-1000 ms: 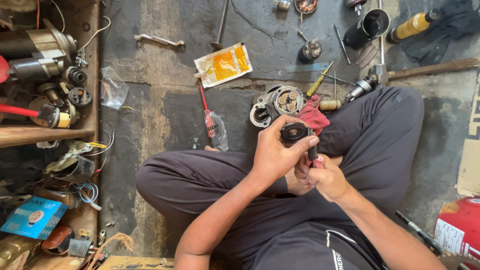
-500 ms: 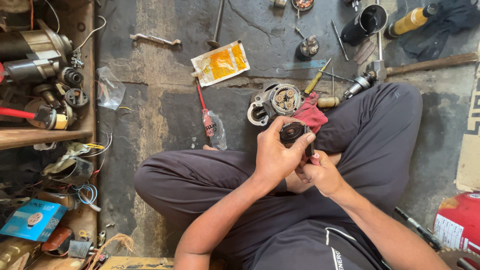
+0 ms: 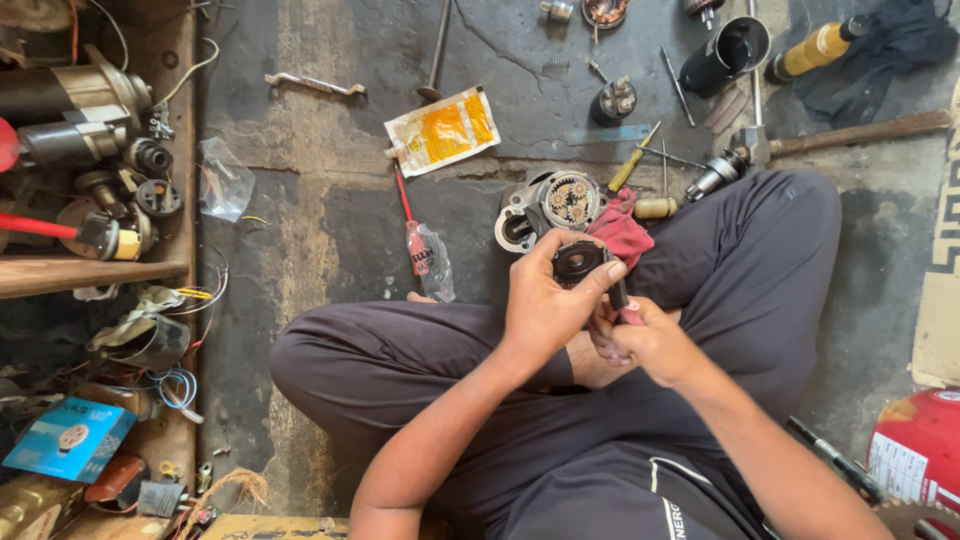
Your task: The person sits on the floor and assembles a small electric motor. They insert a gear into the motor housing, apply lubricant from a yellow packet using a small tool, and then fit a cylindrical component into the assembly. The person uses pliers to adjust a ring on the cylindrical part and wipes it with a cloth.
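I sit cross-legged on a stained concrete floor. My left hand [image 3: 545, 300] grips a small round black motor part [image 3: 580, 262] held above my lap. My right hand [image 3: 640, 340] is closed on a thin dark tool [image 3: 617, 292] whose tip meets that part. A red rag [image 3: 620, 232] lies on my right knee just beyond the part. Past the rag, a metal gear housing [image 3: 555, 203] with exposed gears rests on the floor.
A yellow-and-white pouch [image 3: 443, 130], a red-handled screwdriver [image 3: 410, 225], a yellow-handled screwdriver [image 3: 633, 170], a black cylinder [image 3: 725, 55], a hammer [image 3: 850, 135] and a wrench [image 3: 312, 85] lie on the floor ahead. Wooden shelves [image 3: 90, 270] at left hold motor parts. A red canister [image 3: 915, 450] stands at lower right.
Both hands stay on the black part and the tool, shifting only slightly. The view has drifted a little.
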